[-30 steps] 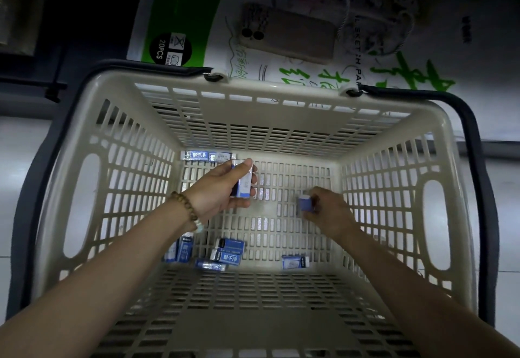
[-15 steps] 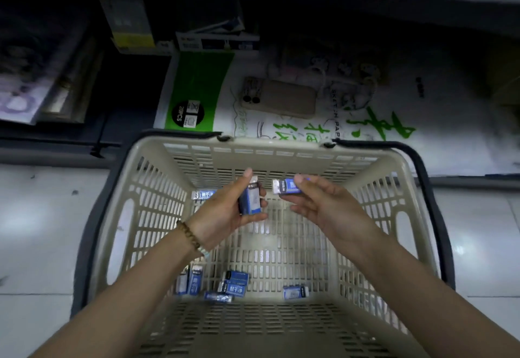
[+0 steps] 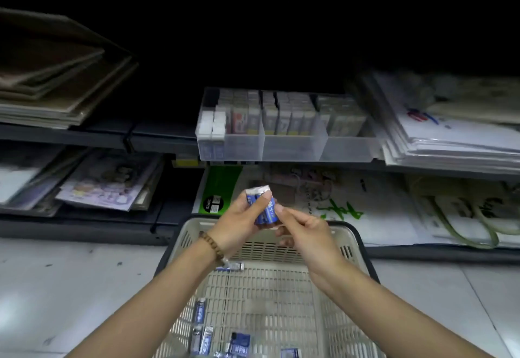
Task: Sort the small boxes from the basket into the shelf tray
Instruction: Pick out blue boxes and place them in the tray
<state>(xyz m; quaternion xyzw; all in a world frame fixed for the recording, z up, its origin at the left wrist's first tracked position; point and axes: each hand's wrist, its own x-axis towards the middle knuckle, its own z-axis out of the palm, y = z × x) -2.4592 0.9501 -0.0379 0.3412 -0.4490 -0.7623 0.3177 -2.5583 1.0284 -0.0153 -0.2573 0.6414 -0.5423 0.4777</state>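
While loose boxes (image 3: 201, 311) lie on the basket (image 3: 197, 221) floor, both hands hold a stack (image 3: 266, 211) above its far rim.
Left hand (image 3: 239, 225) grips it, thumb across; right hand (image 3: 306, 234) pinches its edge. Likely light, stiff, slick: squeeze the broad faces. The tray (image 3: 289, 146) sits beyond the basket, higher.

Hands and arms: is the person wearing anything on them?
No sleeves or gloves: both forearms are bare. At the wrist of the left hand sits a bracelet of round brown beads; the right hand wears nothing. No rings show.
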